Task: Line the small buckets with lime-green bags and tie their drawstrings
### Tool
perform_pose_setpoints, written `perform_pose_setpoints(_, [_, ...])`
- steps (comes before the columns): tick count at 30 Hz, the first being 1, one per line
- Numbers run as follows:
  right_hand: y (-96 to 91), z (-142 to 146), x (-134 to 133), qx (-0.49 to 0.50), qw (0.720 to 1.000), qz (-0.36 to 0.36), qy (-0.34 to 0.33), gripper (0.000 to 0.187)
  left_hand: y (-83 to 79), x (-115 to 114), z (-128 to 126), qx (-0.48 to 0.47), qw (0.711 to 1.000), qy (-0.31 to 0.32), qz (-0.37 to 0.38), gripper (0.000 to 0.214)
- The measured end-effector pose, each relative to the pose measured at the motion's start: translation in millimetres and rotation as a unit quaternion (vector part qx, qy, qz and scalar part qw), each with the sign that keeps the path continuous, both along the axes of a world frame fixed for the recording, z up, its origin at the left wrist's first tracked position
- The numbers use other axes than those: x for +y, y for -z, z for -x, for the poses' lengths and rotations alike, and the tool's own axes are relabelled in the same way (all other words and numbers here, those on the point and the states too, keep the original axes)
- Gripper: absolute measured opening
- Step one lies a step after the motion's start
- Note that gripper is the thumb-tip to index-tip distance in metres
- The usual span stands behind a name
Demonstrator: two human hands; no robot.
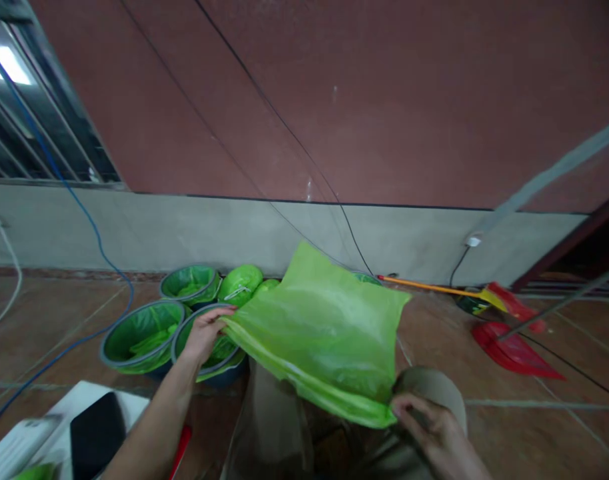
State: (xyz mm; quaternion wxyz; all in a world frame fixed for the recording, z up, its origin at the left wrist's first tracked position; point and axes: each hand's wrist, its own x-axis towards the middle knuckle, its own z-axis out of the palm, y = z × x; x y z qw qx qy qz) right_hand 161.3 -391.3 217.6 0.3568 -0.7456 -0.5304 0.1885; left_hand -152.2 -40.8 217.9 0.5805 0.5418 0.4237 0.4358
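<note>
A bright green plastic bag [329, 320] is spread out in the air above my knees, its near edge gathered in a folded band. My left hand [207, 333] pinches the bag's left corner, just over a lined bin. My right hand [427, 423] grips the near right corner beside my knee. Behind my left hand stand several dark bins with green liners: a near bin [212, 340], a left bin [143, 333] and a back bin [189, 283]. A tied green bundle [240, 283] sits beside them, and the bag hides part of what lies behind it.
A white surface [64, 407] at lower left carries a black phone [97, 433]. A blue cable [92, 227] runs down across the tiled floor. A red dustpan [509, 347] and a yellow-handled broom [434, 287] lie to the right, near the wall [409, 240].
</note>
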Motion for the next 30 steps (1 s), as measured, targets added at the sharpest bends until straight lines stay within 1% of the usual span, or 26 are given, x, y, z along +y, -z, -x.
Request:
perform_pose_setpoints(2, [-1.0, 6.3, 0.1, -0.002, 1.000, 0.001, -0.022, 0.033, 1.1, 4.8, 7.0, -0.019, 0.999, 0.013, 0.026, 0.025])
perform_pose_setpoints(4, [-4.9, 16.8, 2.0, -0.012, 0.998, 0.006, -0.068, 0.031, 0.7, 10.4, 12.1, -0.033, 0.996, 0.030, 0.072, 0.030])
perform_pose_setpoints(6, [-2.8, 32.2, 4.2, -0.029, 0.993, 0.010, -0.116, 0.027, 5.1, 15.4, 16.9, -0.061, 0.991, 0.022, 0.120, 0.033])
perform_pose_setpoints(8, [6.2, 50.8, 6.9, -0.043, 0.984, 0.017, -0.169, 0.023, 14.4, 19.4, 21.8, -0.093, 0.983, -0.001, 0.161, 0.031])
perform_pose_setpoints(10, [17.6, 70.1, 11.6, -0.051, 0.972, 0.026, -0.227, 0.021, 24.3, 22.5, 26.2, -0.110, 0.976, -0.001, 0.190, 0.026])
perform_pose_setpoints(13, [28.2, 96.5, 26.4, -0.054, 0.951, 0.037, -0.302, 0.019, 30.8, 28.2, 30.4, -0.101, 0.971, 0.004, 0.218, 0.018])
perform_pose_setpoints(15, [27.5, 111.4, 40.4, -0.039, 0.944, 0.045, -0.324, 0.017, 28.2, 32.4, 32.4, -0.092, 0.969, -0.022, 0.229, 0.019])
perform_pose_setpoints(18, [18.0, 130.6, 61.2, 0.004, 0.947, 0.065, -0.316, 0.013, 22.7, 31.1, 35.3, -0.083, 0.964, -0.087, 0.238, 0.024])
perform_pose_setpoints(20, [9.9, 141.5, 71.2, 0.049, 0.951, 0.069, -0.299, 0.012, 24.1, 18.1, 36.3, -0.061, 0.956, -0.126, 0.259, 0.028])
perform_pose_setpoints(21, [6.2, 146.3, 74.5, 0.078, 0.951, 0.068, -0.290, 0.012, 26.9, 7.3, 35.9, -0.044, 0.950, -0.133, 0.279, 0.031])
perform_pose_setpoints(22, [2.7, 150.3, 76.8, 0.109, 0.951, 0.070, -0.282, 0.012, 30.5, -6.1, 34.7, -0.029, 0.943, -0.124, 0.307, 0.038])
perform_pose_setpoints(24, [-3.2, 155.6, 78.7, 0.163, 0.944, 0.088, -0.274, 0.012, 38.5, -36.1, 30.0, -0.021, 0.928, -0.068, 0.366, 0.056])
perform_pose_setpoints(25, [-5.8, 156.3, 78.7, 0.183, 0.939, 0.102, -0.273, 0.012, 41.8, -50.4, 26.7, -0.042, 0.920, -0.014, 0.390, 0.063])
perform_pose_setpoints(26, [-7.9, 155.7, 78.2, 0.198, 0.934, 0.117, -0.275, 0.012, 44.0, -62.9, 22.8, -0.066, 0.914, 0.021, 0.400, 0.067])
perform_pose_setpoints(28, [-10.5, 150.4, 76.8, 0.223, 0.925, 0.138, -0.275, 0.010, 45.3, -79.7, 14.5, -0.097, 0.915, 0.040, 0.389, 0.069])
perform_pose_setpoints(30, [-10.1, 141.5, 75.1, 0.248, 0.921, 0.141, -0.267, 0.010, 43.8, -85.9, 6.3, -0.115, 0.922, 0.037, 0.367, 0.066])
